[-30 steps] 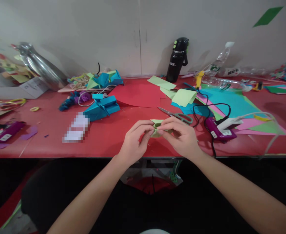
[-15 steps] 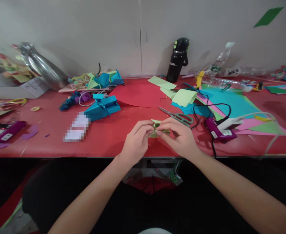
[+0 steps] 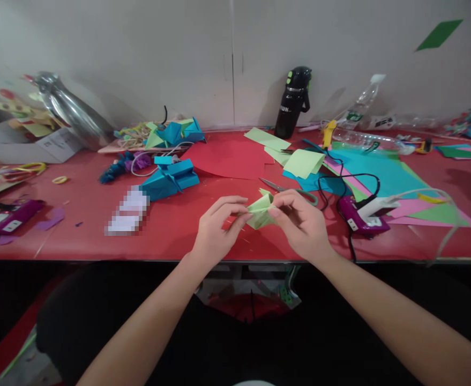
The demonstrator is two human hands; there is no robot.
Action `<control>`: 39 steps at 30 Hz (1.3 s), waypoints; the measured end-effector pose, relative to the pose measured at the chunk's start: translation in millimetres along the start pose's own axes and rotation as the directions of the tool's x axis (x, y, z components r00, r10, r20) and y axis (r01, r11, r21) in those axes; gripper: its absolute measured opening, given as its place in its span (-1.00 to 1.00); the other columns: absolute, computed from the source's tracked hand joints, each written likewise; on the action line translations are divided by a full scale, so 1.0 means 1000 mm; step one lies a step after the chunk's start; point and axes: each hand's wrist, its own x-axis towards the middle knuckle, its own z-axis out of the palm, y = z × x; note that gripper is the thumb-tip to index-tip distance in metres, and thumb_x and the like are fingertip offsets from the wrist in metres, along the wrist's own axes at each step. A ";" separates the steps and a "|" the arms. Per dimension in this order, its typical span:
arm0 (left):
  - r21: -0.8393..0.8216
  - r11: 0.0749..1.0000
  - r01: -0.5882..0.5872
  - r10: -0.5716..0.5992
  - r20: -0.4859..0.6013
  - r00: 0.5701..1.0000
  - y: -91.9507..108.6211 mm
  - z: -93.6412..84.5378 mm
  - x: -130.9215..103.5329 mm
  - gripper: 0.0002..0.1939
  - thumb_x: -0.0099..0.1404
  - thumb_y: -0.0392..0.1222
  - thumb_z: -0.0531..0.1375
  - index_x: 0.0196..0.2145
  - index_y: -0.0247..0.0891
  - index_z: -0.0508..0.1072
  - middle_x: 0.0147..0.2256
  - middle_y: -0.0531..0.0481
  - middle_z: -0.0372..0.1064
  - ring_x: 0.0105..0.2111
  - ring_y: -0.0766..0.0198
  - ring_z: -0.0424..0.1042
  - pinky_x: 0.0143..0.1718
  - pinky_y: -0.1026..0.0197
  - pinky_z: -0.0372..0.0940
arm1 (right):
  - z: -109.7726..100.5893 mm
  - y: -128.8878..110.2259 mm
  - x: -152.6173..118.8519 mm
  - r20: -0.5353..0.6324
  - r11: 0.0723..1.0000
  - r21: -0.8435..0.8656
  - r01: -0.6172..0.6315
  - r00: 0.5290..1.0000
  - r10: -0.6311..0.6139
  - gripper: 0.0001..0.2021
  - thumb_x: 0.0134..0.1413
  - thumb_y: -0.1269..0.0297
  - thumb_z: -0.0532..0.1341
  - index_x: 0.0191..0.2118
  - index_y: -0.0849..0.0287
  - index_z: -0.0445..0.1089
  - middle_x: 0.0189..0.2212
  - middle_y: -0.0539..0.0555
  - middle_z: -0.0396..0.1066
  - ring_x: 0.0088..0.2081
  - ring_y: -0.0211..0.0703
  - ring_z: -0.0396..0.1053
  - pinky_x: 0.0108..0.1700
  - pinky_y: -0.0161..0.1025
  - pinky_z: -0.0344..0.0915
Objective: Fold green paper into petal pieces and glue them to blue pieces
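A small light-green folded paper [image 3: 260, 213] is held between my two hands, just above the front part of the red table. My left hand [image 3: 219, 225] pinches its left corner between thumb and fingers. At its right edge, my right hand [image 3: 301, 225] grips it with thumb and forefinger, hiding part of that side. Behind my right hand lie scissors [image 3: 305, 194] with grey-green handles, partly covered by the fingers. Blue folded paper pieces [image 3: 169, 179] sit to the left, beyond my left hand.
Light-green sheets [image 3: 305, 162] and coloured papers [image 3: 396, 171] lie right of centre. A purple power strip [image 3: 361, 217] with cables is at the right. A black bottle [image 3: 292, 104], a plastic bottle [image 3: 366, 102] and a steel jug [image 3: 74, 115] stand along the wall.
My hands have moved slightly apart, and more of the light-green folded paper now shows between them, its folds spread wider. The things on the table have stayed in place.
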 end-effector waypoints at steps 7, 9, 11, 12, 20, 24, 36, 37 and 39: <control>-0.131 0.988 0.082 -0.082 0.005 0.997 -0.004 -0.002 0.001 -0.96 0.34 -0.32 0.28 -0.26 -0.24 0.55 -0.13 -0.11 0.55 -0.13 0.23 0.54 -0.12 0.20 0.47 | -0.003 -0.001 0.002 -0.036 0.999 0.005 -0.041 0.999 0.041 -0.95 0.28 0.35 0.22 -0.26 0.12 0.38 -0.31 0.02 0.34 -0.36 -0.24 0.26 -0.37 -0.23 0.20; -0.141 0.985 0.099 -0.097 0.016 0.995 -0.005 -0.002 0.001 -0.95 0.36 -0.33 0.26 -0.26 -0.24 0.54 -0.14 -0.10 0.54 -0.15 0.25 0.54 -0.15 0.21 0.46 | -0.002 -0.001 0.001 -0.034 1.000 -0.010 -0.011 0.999 0.011 -0.95 0.28 0.37 0.22 -0.26 0.12 0.39 -0.30 0.03 0.34 -0.34 -0.23 0.29 -0.36 -0.23 0.22; -0.129 0.986 0.104 -0.102 0.020 0.995 -0.005 -0.001 0.000 -0.93 0.38 -0.34 0.23 -0.26 -0.24 0.51 -0.14 -0.09 0.53 -0.15 0.26 0.53 -0.14 0.21 0.46 | -0.001 -0.001 0.000 -0.028 0.999 -0.020 0.040 0.999 -0.040 -0.95 0.27 0.40 0.23 -0.24 0.12 0.39 -0.29 0.04 0.36 -0.29 -0.19 0.33 -0.30 -0.21 0.26; -0.120 0.987 0.106 -0.104 0.021 0.994 -0.006 -0.001 0.000 -0.92 0.39 -0.35 0.21 -0.26 -0.24 0.50 -0.14 -0.09 0.52 -0.15 0.26 0.52 -0.14 0.21 0.45 | -0.001 0.000 0.000 -0.023 0.998 -0.024 0.065 0.998 -0.066 -0.94 0.26 0.42 0.23 -0.24 0.11 0.40 -0.28 0.05 0.36 -0.25 -0.17 0.35 -0.25 -0.19 0.29; -0.070 0.985 0.160 -0.154 0.076 0.985 -0.009 -0.004 0.001 -0.90 0.41 -0.34 0.16 -0.24 -0.23 0.47 -0.15 -0.08 0.54 -0.17 0.24 0.52 -0.15 0.19 0.42 | -0.002 0.006 0.001 -0.004 0.995 -0.032 0.090 0.996 -0.091 -0.93 0.22 0.41 0.26 -0.21 0.09 0.44 -0.18 0.08 0.36 -0.14 -0.10 0.39 -0.13 -0.11 0.35; -0.078 0.980 0.185 -0.176 0.107 0.978 -0.013 -0.006 0.002 -0.89 0.41 -0.34 0.15 -0.24 -0.23 0.47 -0.20 -0.06 0.55 -0.20 0.24 0.53 -0.13 0.17 0.42 | -0.004 0.012 0.005 0.005 0.997 -0.063 0.049 0.999 -0.049 -0.96 0.20 0.36 0.30 -0.24 0.07 0.47 -0.14 0.10 0.36 -0.07 -0.05 0.40 0.04 0.00 0.34; -0.100 0.984 0.149 -0.127 0.204 0.971 -0.008 -0.008 0.003 -0.91 0.37 -0.28 0.22 -0.20 -0.22 0.54 -0.23 -0.07 0.56 -0.22 0.22 0.55 -0.13 0.18 0.44 | -0.008 0.009 0.006 0.063 0.998 -0.060 0.036 0.997 -0.032 -0.95 0.22 0.36 0.30 -0.22 0.07 0.50 -0.09 0.12 0.47 -0.04 -0.04 0.45 0.05 0.01 0.38; -0.083 0.987 0.134 -0.115 0.205 0.972 -0.008 -0.008 0.003 -0.91 0.37 -0.28 0.22 -0.21 -0.21 0.54 -0.23 -0.06 0.56 -0.22 0.23 0.55 -0.13 0.20 0.44 | -0.007 0.009 0.006 0.074 0.997 -0.059 0.040 0.997 -0.036 -0.94 0.21 0.37 0.30 -0.22 0.07 0.50 -0.09 0.12 0.47 -0.05 -0.04 0.46 0.03 0.00 0.39; -0.056 0.991 0.120 -0.106 0.197 0.975 -0.010 -0.008 0.004 -0.92 0.37 -0.29 0.23 -0.23 -0.20 0.55 -0.25 -0.03 0.57 -0.23 0.25 0.55 -0.14 0.22 0.43 | -0.006 0.008 0.007 0.086 0.997 -0.053 0.049 0.995 -0.045 -0.93 0.20 0.38 0.31 -0.22 0.07 0.51 -0.09 0.11 0.48 -0.06 -0.04 0.46 0.01 -0.01 0.41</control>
